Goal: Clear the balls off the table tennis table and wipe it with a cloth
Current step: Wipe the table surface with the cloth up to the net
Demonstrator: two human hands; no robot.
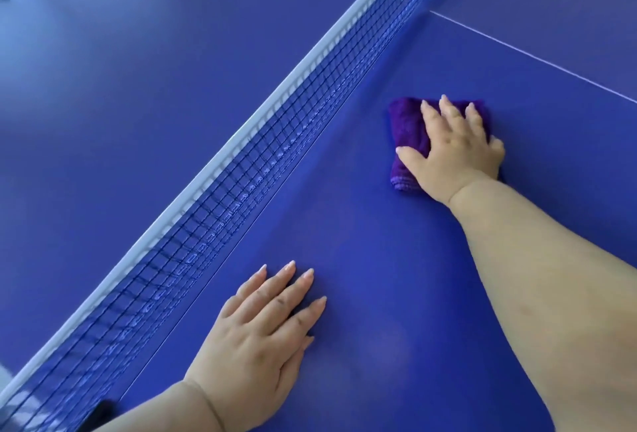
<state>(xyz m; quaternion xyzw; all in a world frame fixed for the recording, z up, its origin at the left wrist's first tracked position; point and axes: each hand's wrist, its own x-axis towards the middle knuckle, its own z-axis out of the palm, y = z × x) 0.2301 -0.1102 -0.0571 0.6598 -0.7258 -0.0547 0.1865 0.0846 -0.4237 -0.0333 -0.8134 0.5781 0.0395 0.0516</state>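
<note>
1. Right hand is laid flat, palm down, on a folded purple terry cloth, with the fingers spread and nearly straight over its top and the thumb stretched across the cloth's edge on the net side; the cloth is pressed from above rather than clutched.
2. That cloth is seen lying on the blue, smooth-topped table tennis table, on the person's side of the black mesh net with a white top band, a little apart from the net's foot and not touching it.
3. A stitched hem is shown on the cloth's end nearest the person, left uncovered by the hand.
4. Left hand is spread flat on the bare table surface, fingers straight and slightly fanned, nothing held; it is placed close beside the net, nearer to the net than the cloth is, and well apart from the cloth.
5. Both bare forearms are seen reaching in from the lower edge of the view.
6. A thin white line is painted on the table; it is crossed by the net and is passed beyond the cloth, away from the person.
7. The table half beyond the net is shown as plain blue surface with a pale glare toward the upper left.
</note>
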